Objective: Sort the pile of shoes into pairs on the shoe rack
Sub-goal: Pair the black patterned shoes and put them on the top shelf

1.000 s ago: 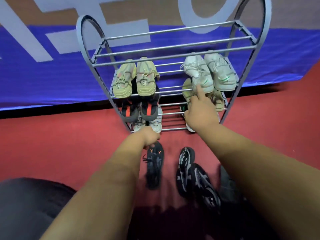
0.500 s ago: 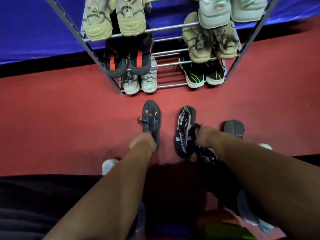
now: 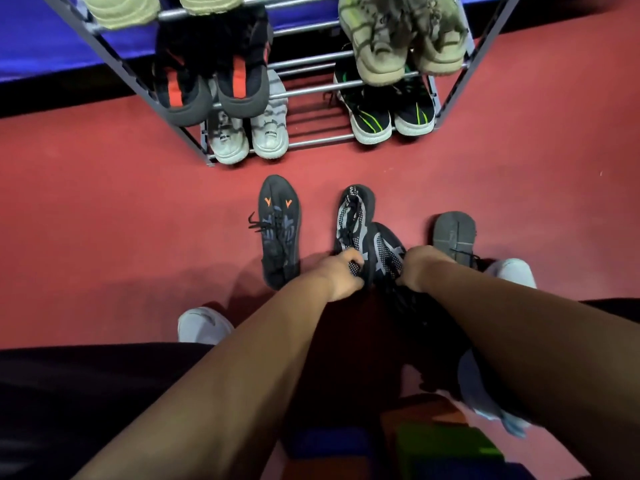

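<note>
Well past halfway, judging by the rack (image 3: 114, 60). Already paired on its bars: a red-striped pair (image 3: 211, 88) at left, a white pair (image 3: 249, 136) below it, a green-striped pair (image 3: 388, 116) at lower right, a beige pair (image 3: 398, 46) above that, and the toes of a pale pair (image 3: 121, 8) cut off by the top edge. Left on the red floor (image 3: 104, 220) in front: four dark shoes. At left, alone and upright, an orange-marked shoe (image 3: 278, 233). In the middle, a far mesh shoe (image 3: 353, 216) and a near mesh shoe (image 3: 384, 251), alike in pattern, overlapping, with the near toe against the far one's side. At right, just beside them, an upturned shoe (image 3: 453, 235) showing only its grey sole. Left grip (image 3: 341, 273): curled round the heel end of the far mesh shoe. Right grip (image 3: 420, 266): curled onto the near mesh shoe around its laces, fingertips hidden. Both shoes low at the floor; lifted or not, cannot tell. Step in hand, by judgement: taking up the mesh pair for the rack. After that, probably one pair to go, the orange-marked shoe with the upturned one, though no confirming a match from a sole alone. Upper shelves out of view, so no telling what room remains there.
</note>
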`<state>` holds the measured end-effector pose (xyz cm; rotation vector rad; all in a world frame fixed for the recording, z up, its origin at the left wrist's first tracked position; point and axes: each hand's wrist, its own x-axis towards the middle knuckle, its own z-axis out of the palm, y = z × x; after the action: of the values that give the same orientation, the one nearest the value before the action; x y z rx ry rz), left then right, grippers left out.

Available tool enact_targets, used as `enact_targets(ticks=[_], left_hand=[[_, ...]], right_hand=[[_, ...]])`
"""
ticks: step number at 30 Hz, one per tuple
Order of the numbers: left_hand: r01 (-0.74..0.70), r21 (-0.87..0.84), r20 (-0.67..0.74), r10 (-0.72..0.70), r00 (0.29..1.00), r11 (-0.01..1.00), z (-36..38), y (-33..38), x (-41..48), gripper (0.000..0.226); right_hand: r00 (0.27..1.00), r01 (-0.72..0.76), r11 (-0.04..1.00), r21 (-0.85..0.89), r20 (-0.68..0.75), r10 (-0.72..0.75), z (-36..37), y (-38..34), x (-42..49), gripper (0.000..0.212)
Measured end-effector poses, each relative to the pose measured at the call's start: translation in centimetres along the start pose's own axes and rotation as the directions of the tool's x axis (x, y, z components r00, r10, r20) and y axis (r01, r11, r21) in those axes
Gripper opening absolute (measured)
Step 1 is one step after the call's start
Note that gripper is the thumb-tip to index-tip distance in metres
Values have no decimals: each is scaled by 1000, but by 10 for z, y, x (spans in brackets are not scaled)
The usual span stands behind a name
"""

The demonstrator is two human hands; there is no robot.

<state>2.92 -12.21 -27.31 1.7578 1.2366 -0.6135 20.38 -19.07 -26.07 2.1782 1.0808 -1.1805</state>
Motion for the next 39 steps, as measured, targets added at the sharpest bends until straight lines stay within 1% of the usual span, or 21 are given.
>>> enact_targets(ticks=[2, 4, 5, 6, 8, 9, 12, 14, 17, 19, 21, 23, 26, 28, 31, 34, 35, 36, 37, 38, 39], left_hand=[[59, -234, -35, -69, 997, 971, 0, -2, 8, 58], [169, -414, -32, -200, 979, 894, -2, -3, 15, 70], [215, -491, -13, -254, 967, 844, -2, -4, 19, 69], [249, -564, 26, -285, 958, 788, -1, -7, 25, 59], [274, -673, 100, -283, 954, 687, 1, -10, 29, 21], [272, -697, 108, -278, 954, 663, 1, -8, 28, 11], [227, -804, 93, -261, 961, 550, -8, -2, 25, 23], [143, -904, 32, -268, 963, 403, -22, 0, 25, 26], [-39, -992, -79, -344, 936, 121, -47, -11, 30, 33], [-92, -996, -89, -343, 935, 9, -61, -20, 32, 44], [-119, -993, -115, -322, 940, 8, -71, -24, 30, 43], [-145, -989, -143, -288, 947, 13, -76, -27, 24, 38], [-175, -984, -175, -266, 948, 25, -79, -35, 20, 29], [-198, -980, -199, -243, 949, 28, -80, -41, 24, 29], [-235, -971, -241, -167, 956, 53, -85, -36, 23, 36], [-219, -972, -232, -215, 949, 84, -86, -34, 32, 68], [-176, -977, -202, -269, 942, 118, -84, -36, 39, 76], [-117, -965, -192, -332, 923, 234, -82, -36, 40, 75], [-40, -941, -171, -370, 913, 337, -81, -38, 39, 63], [3, -862, -241, -416, 877, 507, -81, -39, 35, 48], [91, -716, -320, -442, 838, 692, -80, -39, 29, 39]], right_hand=[[1000, -29, 991, 131, -6, 30, -8, 0, -5, 47], [998, -63, 954, 294, 21, 59, -16, 2, -7, 50], [994, -113, 925, 362, 47, 103, -19, 3, -7, 49], [991, -132, 900, 416, 58, 119, -20, 5, -5, 48], [994, -106, 903, 416, 49, 94, -16, 9, 2, 51], [993, -119, 895, 430, 52, 107, -14, 10, 5, 52], [987, -110, 855, 506, -48, 155, -15, 11, 8, 52], [975, -89, 837, 539, -123, 183, -22, 11, 5, 54], [973, -46, 808, 588, -157, 170, -32, 8, 7, 53], [978, -31, 770, 637, -140, 155, -35, 6, 8, 42], [993, -31, 724, 689, -59, 98, -37, 3, 4, 24], [999, -31, 742, 670, 26, 18, -36, 0, -10, 15], [994, 52, 850, 524, 53, -93, -23, -10, -18, 18], [979, 156, 870, 469, 47, -200, -13, -23, -19, 23], [950, 305, 878, 368, -57, -306, -5, -42, -22, 31], [908, 368, 909, 197, -287, -305, -10, -46, -21, 31], [896, 367, 909, 197, -337, -289, -13, -44, -19, 30], [893, 356, 909, 218, -367, -261, -16, -41, -16, 28], [888, 346, 908, 237, -394, -236, -19, -38, -13, 26], [882, 343, 905, 250, -417, -219, -22, -35, -10, 25], [878, 337, 904, 263, -435, -201, -24, -32, -6, 24]])
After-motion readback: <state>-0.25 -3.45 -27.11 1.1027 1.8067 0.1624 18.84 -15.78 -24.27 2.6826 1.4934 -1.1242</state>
